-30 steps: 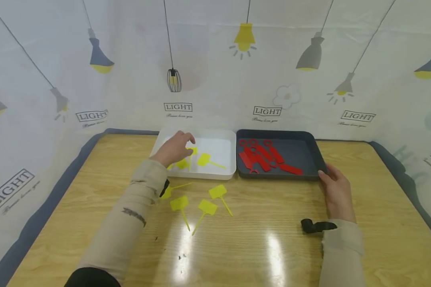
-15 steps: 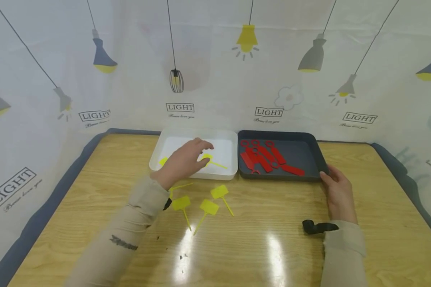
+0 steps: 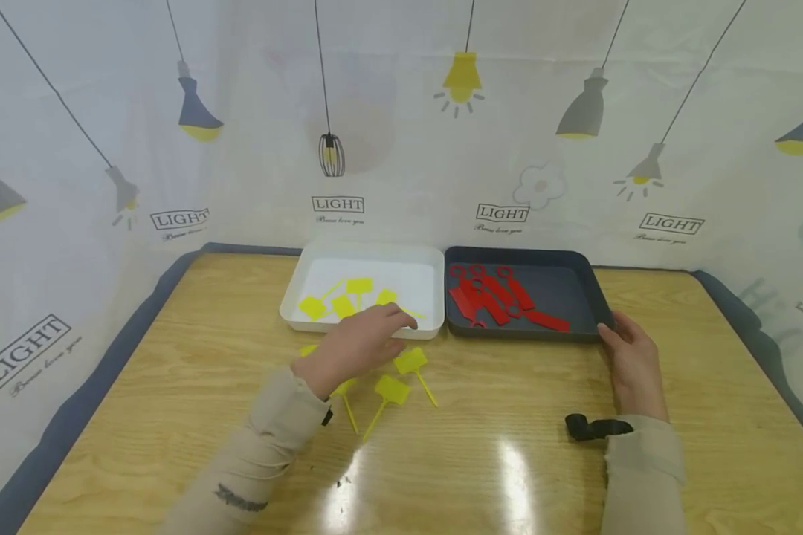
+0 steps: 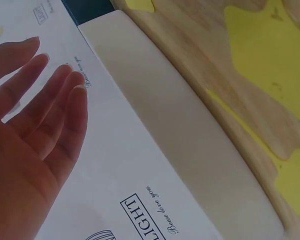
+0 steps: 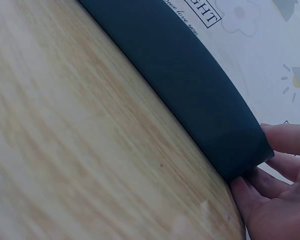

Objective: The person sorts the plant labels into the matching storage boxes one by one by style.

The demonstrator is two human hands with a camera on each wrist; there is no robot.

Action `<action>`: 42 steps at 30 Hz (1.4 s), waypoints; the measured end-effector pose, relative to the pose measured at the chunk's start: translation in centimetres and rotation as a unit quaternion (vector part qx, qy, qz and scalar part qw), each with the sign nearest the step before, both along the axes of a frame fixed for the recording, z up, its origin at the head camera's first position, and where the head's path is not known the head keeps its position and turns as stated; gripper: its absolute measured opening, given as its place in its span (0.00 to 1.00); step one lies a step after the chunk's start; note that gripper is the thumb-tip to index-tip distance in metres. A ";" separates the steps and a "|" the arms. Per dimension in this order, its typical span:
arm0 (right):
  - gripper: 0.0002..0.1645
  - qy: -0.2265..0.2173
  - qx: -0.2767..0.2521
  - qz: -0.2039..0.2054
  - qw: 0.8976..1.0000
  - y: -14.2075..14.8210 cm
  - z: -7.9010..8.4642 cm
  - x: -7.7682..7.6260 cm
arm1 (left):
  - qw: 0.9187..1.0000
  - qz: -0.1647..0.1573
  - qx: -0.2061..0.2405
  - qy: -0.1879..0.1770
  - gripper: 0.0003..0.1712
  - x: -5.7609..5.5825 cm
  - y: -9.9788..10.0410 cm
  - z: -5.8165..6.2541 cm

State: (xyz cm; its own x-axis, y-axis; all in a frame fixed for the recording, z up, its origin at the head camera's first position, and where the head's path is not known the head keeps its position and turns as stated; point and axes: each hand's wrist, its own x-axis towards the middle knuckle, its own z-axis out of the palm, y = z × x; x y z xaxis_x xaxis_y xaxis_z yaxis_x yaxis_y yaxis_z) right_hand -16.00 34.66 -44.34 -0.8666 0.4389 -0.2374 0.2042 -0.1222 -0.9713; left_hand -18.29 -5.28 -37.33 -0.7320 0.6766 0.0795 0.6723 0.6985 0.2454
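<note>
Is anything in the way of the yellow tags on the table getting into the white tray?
Yes: the white tray's low front wall, and the left hand hovering near it. Nothing else visible blocks the yellow tags.

On the white backdrop (image 3: 401,148) I read the boxed word "LIGHT" (image 3: 337,204) five times in full from the head camera. Beneath each runs a script line (image 4: 162,210); through the left wrist camera I make out "love you", its first word uncertain. My right wrist view crops one box to "GHT" (image 5: 204,12).
</note>
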 end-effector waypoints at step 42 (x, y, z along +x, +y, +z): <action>0.38 -0.009 0.020 0.008 1.000 0.0 -0.2 0.0 | 0.997 -0.031 -0.070 -0.011 0.24 1.7 1.1 -4.2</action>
State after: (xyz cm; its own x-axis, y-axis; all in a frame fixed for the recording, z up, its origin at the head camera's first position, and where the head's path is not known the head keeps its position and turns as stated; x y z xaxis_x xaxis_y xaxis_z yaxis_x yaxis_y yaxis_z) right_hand -15.97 34.66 -44.55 -0.8694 0.4342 -0.2360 0.2236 -0.0803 -0.9714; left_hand -16.62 -4.16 -41.55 -0.6886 0.7243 -0.0341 0.7112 0.6838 0.1630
